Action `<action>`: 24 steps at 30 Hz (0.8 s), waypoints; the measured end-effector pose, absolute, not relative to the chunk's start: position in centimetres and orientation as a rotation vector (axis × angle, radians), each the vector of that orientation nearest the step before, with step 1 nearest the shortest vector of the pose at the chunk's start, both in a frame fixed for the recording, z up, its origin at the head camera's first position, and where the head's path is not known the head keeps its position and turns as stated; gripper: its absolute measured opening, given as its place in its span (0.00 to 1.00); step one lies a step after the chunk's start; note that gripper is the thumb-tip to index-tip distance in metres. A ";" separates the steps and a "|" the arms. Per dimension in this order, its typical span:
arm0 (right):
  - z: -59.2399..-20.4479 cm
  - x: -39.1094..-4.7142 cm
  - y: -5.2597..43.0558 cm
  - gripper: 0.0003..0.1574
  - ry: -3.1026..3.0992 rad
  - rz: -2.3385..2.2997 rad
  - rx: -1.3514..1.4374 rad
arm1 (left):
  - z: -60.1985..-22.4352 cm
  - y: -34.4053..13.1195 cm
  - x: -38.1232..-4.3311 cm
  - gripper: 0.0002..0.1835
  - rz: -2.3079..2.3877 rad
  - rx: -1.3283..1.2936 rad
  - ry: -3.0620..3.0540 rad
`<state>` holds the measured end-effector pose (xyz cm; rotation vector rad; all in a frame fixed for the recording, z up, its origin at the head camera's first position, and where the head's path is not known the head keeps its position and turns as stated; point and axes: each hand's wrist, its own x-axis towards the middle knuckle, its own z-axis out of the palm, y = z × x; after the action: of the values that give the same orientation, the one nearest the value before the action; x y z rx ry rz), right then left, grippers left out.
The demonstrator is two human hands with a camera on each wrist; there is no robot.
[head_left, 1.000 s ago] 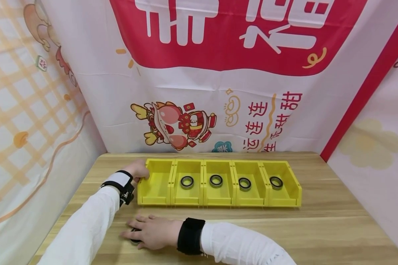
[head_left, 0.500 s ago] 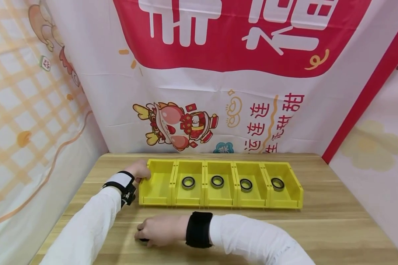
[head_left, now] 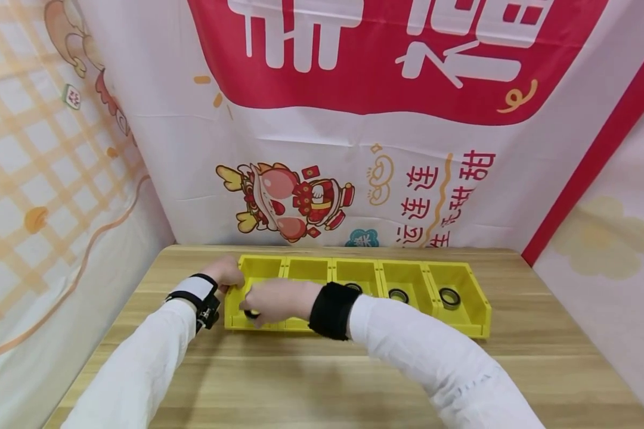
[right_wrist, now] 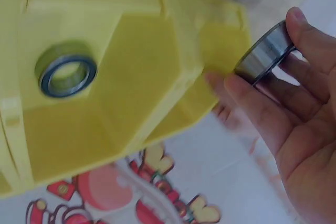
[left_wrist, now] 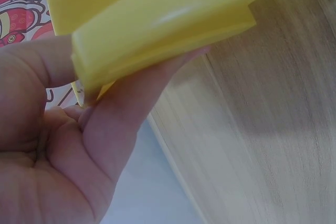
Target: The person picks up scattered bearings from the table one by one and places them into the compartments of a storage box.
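My right hand point(head_left: 281, 301) pinches a ball bearing point(right_wrist: 265, 53) by its edge between thumb and fingers, over the front part of the leftmost yellow bin point(head_left: 260, 266). At that bin's left side, my left hand point(head_left: 225, 271) grips the wall, its thumb point(left_wrist: 123, 114) along the outside in the left wrist view. The bin is one of a joined row. Bearings lie in bins to the right: one point(head_left: 451, 306) in the rightmost bin, others partly covered by my right arm. A neighbouring bin's bearing point(right_wrist: 44, 80) shows in the right wrist view.
The bin row stands on a wooden table point(head_left: 311, 387), towards its back edge. A printed cloth point(head_left: 193, 149) hangs behind the table, with more cloth at the left and right sides.
My right hand has picked the bearing up from the tabletop and carried it forward and slightly right, over the leftmost bin. The left hand has stayed at the bin's side.
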<state>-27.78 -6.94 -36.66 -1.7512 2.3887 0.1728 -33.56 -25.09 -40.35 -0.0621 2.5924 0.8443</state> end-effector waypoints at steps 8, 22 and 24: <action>-36.2 -30.8 -7.6 0.14 2.559 0.043 -1.604 | -40.6 -25.2 -33.5 0.05 0.814 -0.065 2.596; -40.2 -32.6 -10.0 0.07 2.721 -0.177 -1.385 | -40.3 -25.1 -33.3 0.06 0.788 -0.046 2.612; -40.7 -32.7 -10.1 0.11 2.736 -0.182 -1.369 | -40.3 -25.0 -33.3 0.06 0.803 -0.042 2.610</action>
<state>-32.73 -10.12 -40.72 -1.3689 2.7356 -0.1818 -33.28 -24.98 -40.31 -0.0423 2.6101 0.8026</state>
